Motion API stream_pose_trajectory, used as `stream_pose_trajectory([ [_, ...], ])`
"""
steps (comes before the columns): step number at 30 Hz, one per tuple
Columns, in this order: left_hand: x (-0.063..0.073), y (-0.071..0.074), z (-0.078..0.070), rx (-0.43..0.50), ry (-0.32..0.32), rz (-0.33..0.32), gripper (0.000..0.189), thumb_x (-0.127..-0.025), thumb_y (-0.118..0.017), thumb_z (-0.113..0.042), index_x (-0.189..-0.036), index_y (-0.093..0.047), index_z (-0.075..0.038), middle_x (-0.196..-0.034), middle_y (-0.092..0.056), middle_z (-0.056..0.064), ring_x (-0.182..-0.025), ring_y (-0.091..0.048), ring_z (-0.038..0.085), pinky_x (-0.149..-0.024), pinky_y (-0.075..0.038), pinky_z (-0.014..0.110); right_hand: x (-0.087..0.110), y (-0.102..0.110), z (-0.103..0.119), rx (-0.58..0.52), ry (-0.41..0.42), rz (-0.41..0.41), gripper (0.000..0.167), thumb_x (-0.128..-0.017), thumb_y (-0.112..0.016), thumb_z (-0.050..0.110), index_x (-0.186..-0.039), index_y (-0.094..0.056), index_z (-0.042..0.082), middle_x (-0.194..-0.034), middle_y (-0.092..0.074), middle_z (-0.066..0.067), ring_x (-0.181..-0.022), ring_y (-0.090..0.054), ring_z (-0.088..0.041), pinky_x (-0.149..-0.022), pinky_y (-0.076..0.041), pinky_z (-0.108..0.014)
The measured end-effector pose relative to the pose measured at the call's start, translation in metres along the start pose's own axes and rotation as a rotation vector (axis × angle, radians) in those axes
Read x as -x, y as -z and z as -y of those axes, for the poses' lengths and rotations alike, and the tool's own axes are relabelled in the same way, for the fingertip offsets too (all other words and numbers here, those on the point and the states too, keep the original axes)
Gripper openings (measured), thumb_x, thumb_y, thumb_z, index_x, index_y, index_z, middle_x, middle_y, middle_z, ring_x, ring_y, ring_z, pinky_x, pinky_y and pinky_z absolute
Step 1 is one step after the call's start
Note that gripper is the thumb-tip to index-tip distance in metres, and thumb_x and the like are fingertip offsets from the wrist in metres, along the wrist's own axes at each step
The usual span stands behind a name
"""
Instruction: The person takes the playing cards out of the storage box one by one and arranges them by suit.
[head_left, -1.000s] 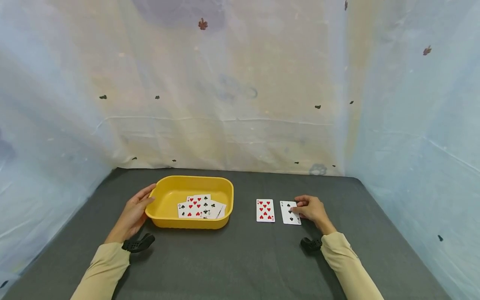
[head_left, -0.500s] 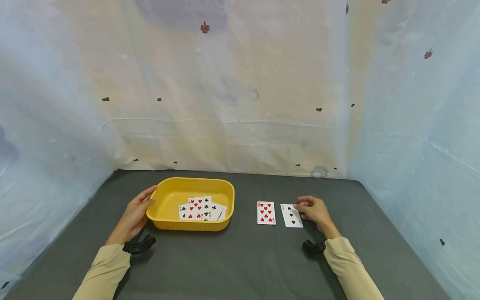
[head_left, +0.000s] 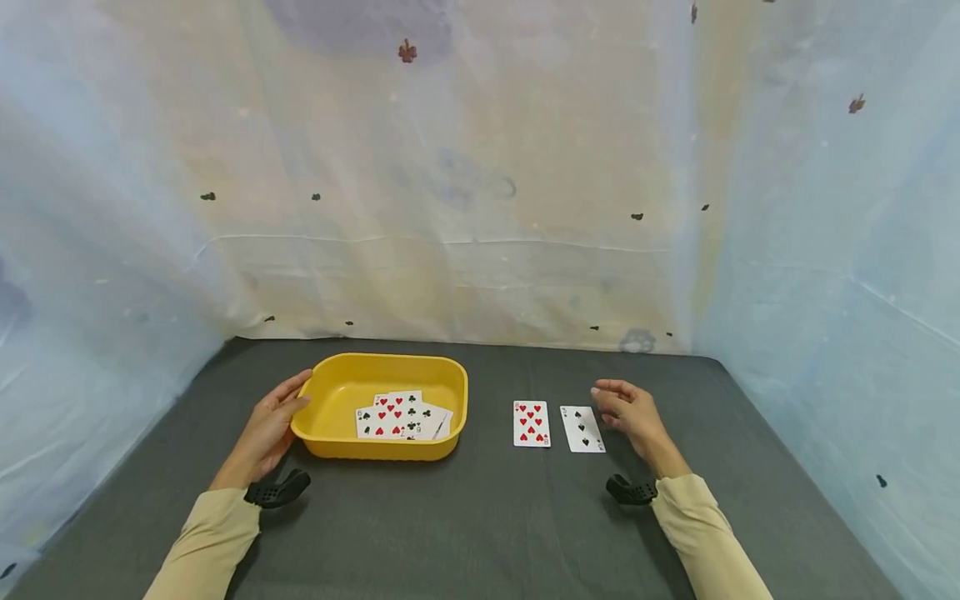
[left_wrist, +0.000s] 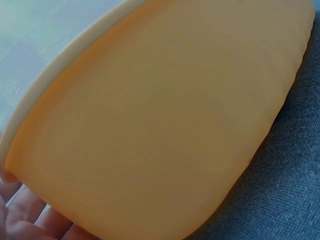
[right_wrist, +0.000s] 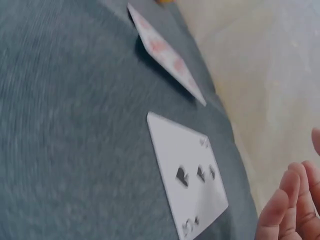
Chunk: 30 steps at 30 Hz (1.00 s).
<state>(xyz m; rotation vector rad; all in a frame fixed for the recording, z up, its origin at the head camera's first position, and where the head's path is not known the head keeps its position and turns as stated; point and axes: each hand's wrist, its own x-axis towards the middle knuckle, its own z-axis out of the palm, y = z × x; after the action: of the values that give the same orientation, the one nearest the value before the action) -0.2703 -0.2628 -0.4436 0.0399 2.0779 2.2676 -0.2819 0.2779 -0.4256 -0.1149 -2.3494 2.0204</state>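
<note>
My left hand (head_left: 266, 429) holds the left side of a yellow plastic tray (head_left: 378, 451), thumb at the rim and fingers along the outer wall. In the left wrist view, the tray's wall (left_wrist: 165, 120) fills most of the picture, with fingertips at its lower left. Several playing cards (head_left: 390, 421) lie overlapped inside the tray. On the right, a three of spades (head_left: 582, 430) lies face up on the cloth. My right hand (head_left: 633, 417) is just beyond its upper right corner, fingers loosely bent and holding nothing. In the right wrist view the card (right_wrist: 192, 187) lies apart from the fingers (right_wrist: 290, 185).
A hearts playing card (head_left: 532, 423) lies face up between the tray and the three of spades; its edge appears raised off the cloth in the right wrist view. Dark grey cloth (head_left: 450, 533) covers the table. Pale patterned sheets (head_left: 480, 167) hang behind and at both sides.
My right hand has let go of the three of spades and moved slightly up and right. The card has turned slightly and shifted a little right. The left hand stays at the tray.
</note>
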Motion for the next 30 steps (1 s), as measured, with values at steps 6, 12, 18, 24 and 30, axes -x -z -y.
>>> stream_pose_trajectory([
  [6, -0.001, 0.002, -0.001, 0.006, -0.016, 0.001, 0.058, -0.106, -0.04, -0.011, -0.157, -0.013, -0.01, -0.161, -0.004, 0.012, -0.144, -0.016, 0.03, -0.1, -0.041, 0.028, 0.002, -0.005, 0.012, -0.054, 0.007, 0.062, 0.053, -0.093, -0.068, 0.026, -0.133, -0.05, -0.004, -0.118, -0.06, -0.008, -0.114, -0.052, -0.03, -0.098, -0.044, -0.045],
  [12, 0.001, 0.003, 0.0, 0.012, -0.013, -0.013, 0.057, -0.106, -0.04, -0.012, -0.157, -0.014, -0.011, -0.161, -0.005, 0.011, -0.144, -0.016, 0.03, -0.098, -0.043, 0.026, 0.005, -0.021, 0.024, -0.096, 0.069, 0.056, 0.043, -0.093, -0.068, 0.017, -0.127, -0.054, -0.003, -0.109, -0.064, -0.003, -0.099, -0.059, -0.015, -0.099, -0.041, -0.051],
  [18, 0.001, 0.0, 0.002, 0.015, -0.012, -0.012, 0.057, -0.106, -0.04, -0.012, -0.157, -0.015, -0.01, -0.161, -0.008, 0.012, -0.143, -0.018, 0.03, -0.097, -0.044, 0.025, 0.011, -0.035, 0.035, -0.121, 0.111, 0.066, 0.032, -0.093, -0.067, 0.015, -0.121, -0.058, 0.003, -0.103, -0.064, 0.001, -0.1, -0.059, -0.017, -0.099, -0.041, -0.05],
  [24, -0.001, -0.001, 0.002, 0.0, -0.007, -0.024, 0.056, -0.106, -0.04, -0.012, -0.157, -0.016, -0.011, -0.161, -0.008, 0.011, -0.143, -0.018, 0.029, -0.102, -0.039, 0.031, 0.017, -0.047, 0.05, -0.116, 0.158, 0.105, 0.032, -0.092, -0.068, 0.016, -0.12, -0.059, 0.004, -0.105, -0.063, -0.001, -0.102, -0.059, -0.019, -0.096, -0.044, -0.046],
  [30, -0.001, -0.002, 0.002, -0.016, -0.01, -0.031, 0.056, -0.106, -0.04, -0.011, -0.157, -0.016, -0.01, -0.161, -0.008, 0.011, -0.143, -0.018, 0.029, -0.103, -0.036, 0.033, 0.019, -0.06, 0.064, -0.111, 0.185, 0.149, 0.032, -0.093, -0.068, 0.015, -0.121, -0.059, 0.005, -0.102, -0.062, 0.0, -0.101, -0.058, -0.017, -0.085, -0.047, -0.035],
])
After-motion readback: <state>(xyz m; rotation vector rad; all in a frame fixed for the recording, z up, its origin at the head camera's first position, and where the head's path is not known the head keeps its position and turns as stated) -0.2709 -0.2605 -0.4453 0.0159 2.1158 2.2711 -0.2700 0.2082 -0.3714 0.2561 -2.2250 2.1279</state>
